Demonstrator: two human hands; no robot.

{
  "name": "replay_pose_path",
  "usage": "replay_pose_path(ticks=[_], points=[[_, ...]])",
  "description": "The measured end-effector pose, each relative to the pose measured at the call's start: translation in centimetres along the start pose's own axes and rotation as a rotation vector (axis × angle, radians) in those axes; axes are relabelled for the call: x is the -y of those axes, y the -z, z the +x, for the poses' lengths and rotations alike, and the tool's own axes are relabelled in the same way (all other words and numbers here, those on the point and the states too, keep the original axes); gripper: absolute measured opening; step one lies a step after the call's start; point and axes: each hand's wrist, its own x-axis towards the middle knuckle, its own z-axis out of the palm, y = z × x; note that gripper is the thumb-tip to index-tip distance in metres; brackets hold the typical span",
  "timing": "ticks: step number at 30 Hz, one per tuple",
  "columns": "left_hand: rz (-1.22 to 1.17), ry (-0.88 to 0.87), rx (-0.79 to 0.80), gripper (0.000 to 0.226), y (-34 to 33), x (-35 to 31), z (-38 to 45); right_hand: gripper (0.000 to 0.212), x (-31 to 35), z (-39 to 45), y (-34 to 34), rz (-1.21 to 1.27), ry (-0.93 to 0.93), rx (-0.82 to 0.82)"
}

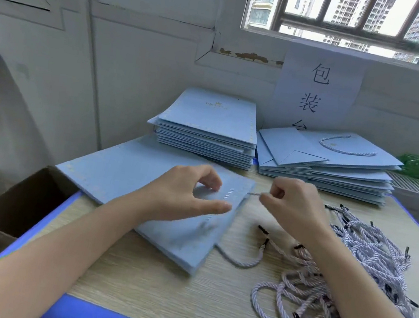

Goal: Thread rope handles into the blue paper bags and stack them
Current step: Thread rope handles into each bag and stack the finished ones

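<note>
Two bare hands work over a flat blue paper bag (120,173) lying at the near left of a wood-grain counter (158,286) with a blue rim. The left hand (187,196) rests on the bag's right end, forefinger and thumb curled together as if pinching at the paper, the other fingers stretched flat over it; what it pinches cannot be made out. Just beside the bag's right edge, the right hand (293,205) pinches the tip of a pale twisted rope handle (239,261), whose loop trails out below the bag's lower edge. A tangle of loose rope handles (367,251) lies to the bag's right. Behind the bag sit a stack of unthreaded bags (207,131) and, to its right, a stack of finished bags (337,163), a handle showing on top. A cardboard box (27,203) stands off the bag's left corner.
</note>
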Motion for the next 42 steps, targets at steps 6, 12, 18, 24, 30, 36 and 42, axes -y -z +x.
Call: replay_pose_path(ticks=[6,12,18,24,30,36,42], points=[[0.075,-0.122,0.320,0.068,0.5,0.0,-1.0,0.022,-4.2,1.4,1.7,-0.168,-0.231,-0.034],[0.168,-0.186,0.310,0.084,0.2,0.3,-0.8,0.023,-4.3,1.5,1.7,-0.214,-0.322,-0.019],[0.227,-0.373,0.026,0.045,0.6,0.9,-1.0,0.024,-3.7,0.9,2.1,-0.155,-0.246,-0.060],[0.263,-0.639,-0.736,0.032,0.8,-0.1,-0.9,0.049,-2.4,0.5,2.4,0.365,0.039,0.103],[0.313,-0.770,-0.964,0.017,0.1,-1.1,-1.3,0.008,-2.3,1.0,1.5,0.527,0.137,-0.088],[0.311,-0.674,-0.847,0.015,0.0,-1.6,-1.1,0.022,-0.9,0.4,2.8,0.924,0.137,-0.206],[0.250,-0.507,-0.442,0.029,-0.5,-0.7,-0.7,0.029,0.0,-0.2,1.8,0.697,0.046,0.267]])
